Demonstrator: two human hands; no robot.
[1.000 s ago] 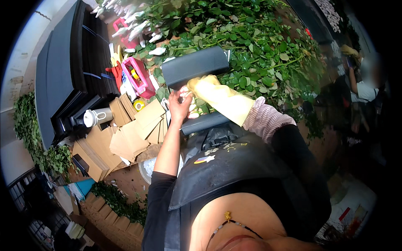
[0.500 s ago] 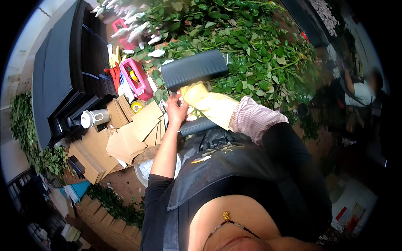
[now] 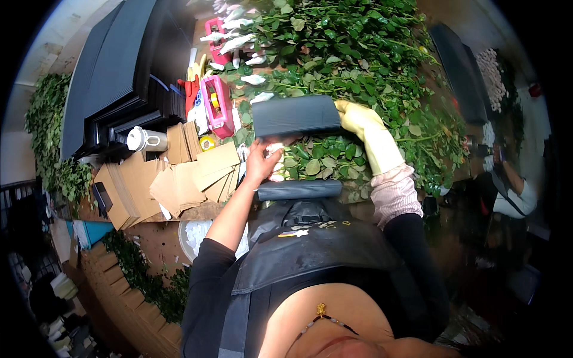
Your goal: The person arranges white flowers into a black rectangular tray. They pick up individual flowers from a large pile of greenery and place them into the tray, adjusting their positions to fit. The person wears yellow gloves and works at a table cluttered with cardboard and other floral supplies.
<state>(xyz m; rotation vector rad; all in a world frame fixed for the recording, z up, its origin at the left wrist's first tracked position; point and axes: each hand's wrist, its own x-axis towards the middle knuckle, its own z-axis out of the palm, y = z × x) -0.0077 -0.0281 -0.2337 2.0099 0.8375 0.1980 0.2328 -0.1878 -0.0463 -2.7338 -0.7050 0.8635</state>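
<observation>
Grey sheet (image 3: 295, 115): I see it lying curled over the leafy stems (image 3: 334, 158), its near end (image 3: 298, 190) rolled at my apron (image 3: 310, 238); it sits lower and broader than a second ago.
Right hand (image 3: 358, 119): yellow-gloved, fingers closed on the sheet's right edge, as before.
Left hand (image 3: 262, 161): bare, fingers curled round the pale flower heads (image 3: 276, 156); grip depth I cannot tell.
Change: the sheet has opened out, so I judge the wrap is being laid round the bunch.
Beside: cardboard (image 3: 179, 173) and pink tray (image 3: 216, 104).

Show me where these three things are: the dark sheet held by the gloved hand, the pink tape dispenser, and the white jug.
dark sheet (image 3: 295, 115), head view, middle of its flat face
pink tape dispenser (image 3: 216, 105), head view, its pink side wall
white jug (image 3: 144, 139), head view, its body
</observation>
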